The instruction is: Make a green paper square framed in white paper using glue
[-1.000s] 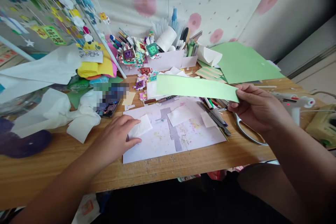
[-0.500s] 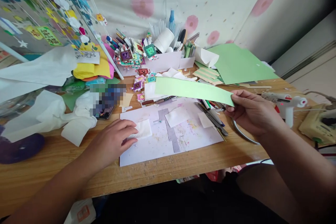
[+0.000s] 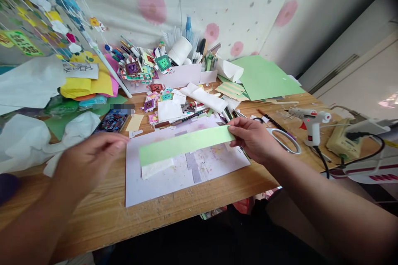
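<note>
My right hand [image 3: 250,138] pinches the right end of a light green paper strip [image 3: 186,143] between thumb and fingers. The strip stretches leftward above a stained white board [image 3: 139,192] and hides part of it. A folded white tissue [image 3: 158,168] lies on the board, partly covered by the strip's left end. To the left of the board is my left hand [image 3: 90,159], slightly blurred and apart from the strip. Its thumb and fingers are drawn together; whether anything small is between them does not show.
A hot glue gun [image 3: 311,122] stands at the right beside a power strip [image 3: 342,138]. Scissors [image 3: 284,140] lie near my right wrist. Pens and cut-outs crowd the back, with a large green sheet [image 3: 267,76] behind. A phone [image 3: 113,121] rests at the left.
My right hand has brought the green strip left and down, over the board. My left hand has left the tissue, moved left and drawn its fingers together. The view has turned slightly right.
</note>
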Demonstrator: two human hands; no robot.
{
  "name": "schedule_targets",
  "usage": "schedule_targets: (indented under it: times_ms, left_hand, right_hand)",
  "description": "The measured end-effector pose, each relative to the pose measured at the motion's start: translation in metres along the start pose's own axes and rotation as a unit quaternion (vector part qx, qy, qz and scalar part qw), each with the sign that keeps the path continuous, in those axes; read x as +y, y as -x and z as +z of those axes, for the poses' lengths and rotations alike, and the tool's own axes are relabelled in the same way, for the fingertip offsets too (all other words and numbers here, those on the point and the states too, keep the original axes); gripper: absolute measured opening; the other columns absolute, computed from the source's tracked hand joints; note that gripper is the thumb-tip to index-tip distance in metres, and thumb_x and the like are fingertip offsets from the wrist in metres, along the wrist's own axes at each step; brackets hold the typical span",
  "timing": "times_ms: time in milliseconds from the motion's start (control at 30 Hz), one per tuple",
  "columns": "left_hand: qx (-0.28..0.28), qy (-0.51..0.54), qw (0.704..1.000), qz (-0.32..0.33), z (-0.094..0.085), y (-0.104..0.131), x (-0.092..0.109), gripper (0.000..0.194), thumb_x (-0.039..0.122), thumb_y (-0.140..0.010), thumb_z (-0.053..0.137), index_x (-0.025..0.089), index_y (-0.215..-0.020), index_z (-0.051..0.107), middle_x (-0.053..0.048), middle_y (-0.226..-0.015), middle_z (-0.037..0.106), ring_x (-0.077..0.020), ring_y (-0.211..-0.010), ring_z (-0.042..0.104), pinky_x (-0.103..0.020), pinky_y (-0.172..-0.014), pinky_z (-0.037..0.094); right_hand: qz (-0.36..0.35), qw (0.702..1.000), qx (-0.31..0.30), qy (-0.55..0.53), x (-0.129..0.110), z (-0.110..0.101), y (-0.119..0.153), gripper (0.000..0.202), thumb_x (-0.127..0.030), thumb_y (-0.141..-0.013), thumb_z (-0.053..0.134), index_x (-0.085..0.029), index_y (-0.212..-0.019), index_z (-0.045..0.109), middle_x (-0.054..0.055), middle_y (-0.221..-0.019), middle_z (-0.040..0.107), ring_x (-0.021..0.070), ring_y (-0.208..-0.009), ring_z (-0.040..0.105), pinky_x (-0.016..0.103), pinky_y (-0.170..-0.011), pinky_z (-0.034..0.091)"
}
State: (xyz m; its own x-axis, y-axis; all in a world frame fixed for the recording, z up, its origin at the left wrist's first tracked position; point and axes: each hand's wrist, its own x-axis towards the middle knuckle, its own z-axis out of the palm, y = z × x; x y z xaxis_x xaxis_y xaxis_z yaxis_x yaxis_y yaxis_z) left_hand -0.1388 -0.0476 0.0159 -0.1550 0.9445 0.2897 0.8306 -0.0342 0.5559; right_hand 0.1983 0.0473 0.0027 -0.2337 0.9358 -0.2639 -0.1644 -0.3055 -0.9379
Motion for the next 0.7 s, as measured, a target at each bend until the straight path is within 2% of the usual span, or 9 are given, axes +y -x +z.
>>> schedule_targets:
  times_ms: [33,67,100,133,200,267,433,567,700]
  left_hand:
    - [0.038,-0.002,0.999,-0.029,-0.002,-0.005,0.007,0.023,0.047,-0.089,0.047,0.032,-0.095,0.064,0.006,-0.100,0.069,-0.0239,-0.097,0.063,-0.039,-0.089,0.045]
    - [0.034,0.006,0.999,-0.028,-0.002,-0.011,0.013,0.026,0.049,-0.087,0.048,0.033,-0.101,0.063,0.006,-0.103,0.068,-0.0245,-0.097,0.062,-0.039,-0.088,0.046]
    - [-0.016,0.033,0.999,0.006,0.000,-0.018,0.020,0.031,0.052,-0.084,0.052,0.033,-0.107,0.062,0.004,-0.106,0.068,-0.0246,-0.095,0.063,-0.037,-0.084,0.048]
    - [-0.095,0.050,0.993,0.042,0.004,-0.024,0.027,0.040,0.052,-0.080,0.056,0.033,-0.116,0.058,0.001,-0.112,0.068,-0.0251,-0.097,0.064,-0.036,-0.083,0.049]
    - [-0.251,0.046,0.963,0.088,0.015,-0.036,0.039,0.055,0.046,-0.078,0.062,0.033,-0.130,0.049,-0.003,-0.114,0.069,-0.0248,-0.095,0.066,-0.033,-0.077,0.052]
    - [-0.320,0.023,0.942,0.097,0.029,-0.043,0.050,0.052,0.039,-0.082,0.056,0.033,-0.133,0.047,-0.003,-0.104,0.072,-0.0231,-0.083,0.069,-0.031,-0.067,0.052]
    - [-0.319,-0.022,0.937,0.140,0.052,-0.037,0.056,0.036,0.032,-0.086,0.049,0.030,-0.119,0.063,-0.004,-0.119,0.067,-0.0254,-0.105,0.063,-0.037,-0.088,0.048]
    - [-0.314,-0.062,0.937,0.143,0.059,-0.025,0.049,0.038,0.034,-0.092,0.040,0.029,-0.122,0.063,-0.007,-0.101,0.067,-0.0246,-0.088,0.065,-0.037,-0.078,0.049]
    - [-0.311,-0.096,0.931,0.162,0.062,-0.020,0.047,0.038,0.038,-0.091,0.043,0.031,-0.124,0.061,-0.006,-0.094,0.062,-0.0251,-0.079,0.064,-0.037,-0.070,0.048]
  right_hand:
    - [-0.007,1.000,-0.015,0.018,0.001,0.006,-0.002,0.023,-0.029,-0.062,0.079,-0.017,-0.070,0.061,-0.003,-0.067,0.056,0.0069,-0.049,0.051,0.020,-0.043,0.048]
    - [-0.017,0.999,-0.031,0.039,0.002,0.013,-0.006,0.021,-0.029,-0.064,0.076,-0.017,-0.069,0.060,-0.002,-0.068,0.056,0.0073,-0.051,0.052,0.020,-0.045,0.049]
    - [-0.030,0.996,-0.045,0.068,0.002,0.019,-0.009,0.017,-0.027,-0.067,0.073,-0.017,-0.070,0.060,-0.002,-0.069,0.056,0.0077,-0.053,0.052,0.021,-0.046,0.050]
    - [-0.045,0.991,-0.056,0.117,0.003,0.025,-0.013,0.013,-0.027,-0.071,0.068,-0.017,-0.072,0.059,-0.002,-0.070,0.056,0.0080,-0.054,0.053,0.021,-0.048,0.050]
    - [-0.074,0.964,-0.059,0.249,0.003,0.035,-0.021,0.007,-0.025,-0.080,0.058,-0.018,-0.077,0.058,-0.002,-0.069,0.055,0.0087,-0.054,0.055,0.022,-0.049,0.049]
    - [-0.092,0.923,-0.049,0.370,0.002,0.040,-0.027,0.006,-0.023,-0.084,0.053,-0.019,-0.083,0.056,-0.003,-0.065,0.055,0.0097,-0.051,0.057,0.022,-0.048,0.046]
    - [-0.147,0.839,-0.020,0.523,-0.001,0.038,-0.031,0.005,-0.019,-0.079,0.060,-0.020,-0.080,0.056,-0.001,-0.068,0.061,0.0127,-0.058,0.054,0.023,-0.054,0.035]
    - [-0.170,0.769,-0.036,0.615,0.002,0.040,-0.029,0.005,-0.017,-0.081,0.057,-0.019,-0.076,0.058,0.003,-0.071,0.065,0.0157,-0.064,0.053,0.025,-0.057,0.030]
    - [-0.185,0.717,-0.049,0.671,0.009,0.043,-0.031,0.008,-0.018,-0.084,0.054,-0.019,-0.079,0.060,0.006,-0.078,0.068,0.0183,-0.068,0.057,0.026,-0.059,0.030]
